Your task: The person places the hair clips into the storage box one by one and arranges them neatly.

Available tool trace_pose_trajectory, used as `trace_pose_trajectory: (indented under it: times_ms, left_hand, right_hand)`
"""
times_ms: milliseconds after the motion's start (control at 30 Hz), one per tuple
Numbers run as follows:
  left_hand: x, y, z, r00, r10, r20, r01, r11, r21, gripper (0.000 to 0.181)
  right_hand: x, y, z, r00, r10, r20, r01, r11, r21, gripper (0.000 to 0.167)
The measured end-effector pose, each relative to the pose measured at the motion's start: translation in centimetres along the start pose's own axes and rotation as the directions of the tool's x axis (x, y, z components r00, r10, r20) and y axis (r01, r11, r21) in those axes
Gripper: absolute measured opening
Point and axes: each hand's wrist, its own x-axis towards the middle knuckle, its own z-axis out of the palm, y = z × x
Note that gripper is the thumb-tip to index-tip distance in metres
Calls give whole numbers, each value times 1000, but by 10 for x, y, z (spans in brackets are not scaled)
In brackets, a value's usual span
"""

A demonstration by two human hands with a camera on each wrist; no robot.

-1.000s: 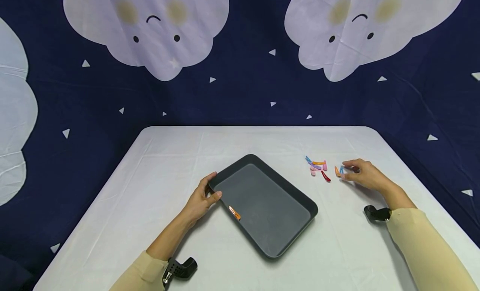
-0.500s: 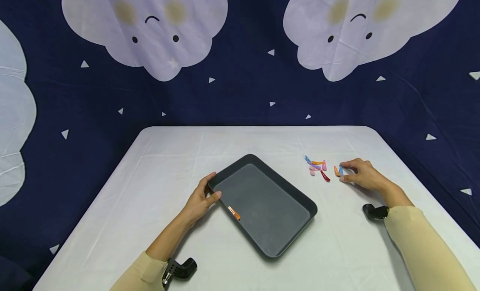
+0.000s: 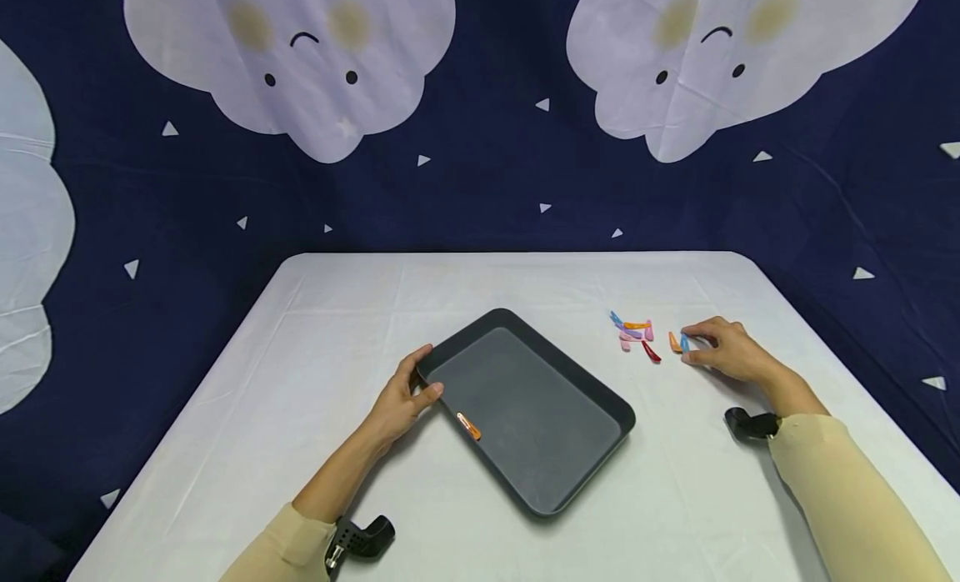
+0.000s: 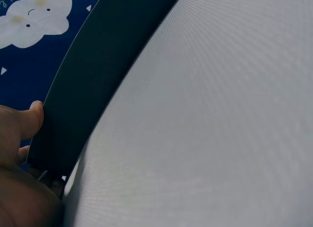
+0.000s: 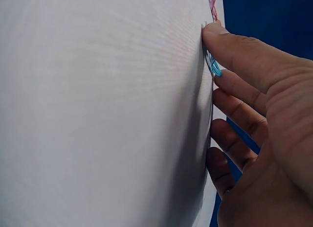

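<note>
My left hand grips the far-left corner of a dark grey baking tray, its thumb over the rim. In the left wrist view the tray's outer wall rises beside the thumb. Inside the tray, along its left wall, lies an orange hair clip. On the right of the table my right hand pinches a blue hair clip between thumb and index finger. The right wrist view has the blue clip between those fingertips, close to the cloth. Another orange hair clip lies just left of it.
Left of my right hand lies a loose cluster of hair clips, among them a red clip, a pink clip and an orange clip. A white cloth covers the table; a dark blue cloud-patterned curtain hangs behind.
My right fingertips have shifted slightly around the blue clip, which now sits at a slightly different angle beside the orange one. The left hand and tray stay put.
</note>
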Motion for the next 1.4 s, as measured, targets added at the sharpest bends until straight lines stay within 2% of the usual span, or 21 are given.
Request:
trace_pose_trajectory:
  times_ms: [400,633,767,1000,1133,1400]
  left_hand:
    - [0,0,0,1000,6,1,-6,1000,7,66]
    - [0,1,-1,1000,1,-1,-1,1000,10,66]
    - [0,1,-1,1000,1,5,-1,1000,7,67]
    - [1,1,0,1000,8,2,-8,1000,-3,66]
    - [0,0,0,1000,-6,3,6,1000,-2,66]
    - [1,-1,0,1000,0,8,0,1000,1,66]
  right_hand:
    - [-3,-6,-8,1000,-13,14,12,1000,27,62]
    - [-1,-32,-22,999,-32,2,32,999,39,62]
    - [3,-52,-26,995,-100,-19,101,994,44,59]
    - [9,-90,-24,967,-249,-60,253,966,59,51]
    - [11,-110,-21,954,-296,-43,298,952,69,51]
    - [12,-148,-14,910,-412,-39,414,907,73,54]
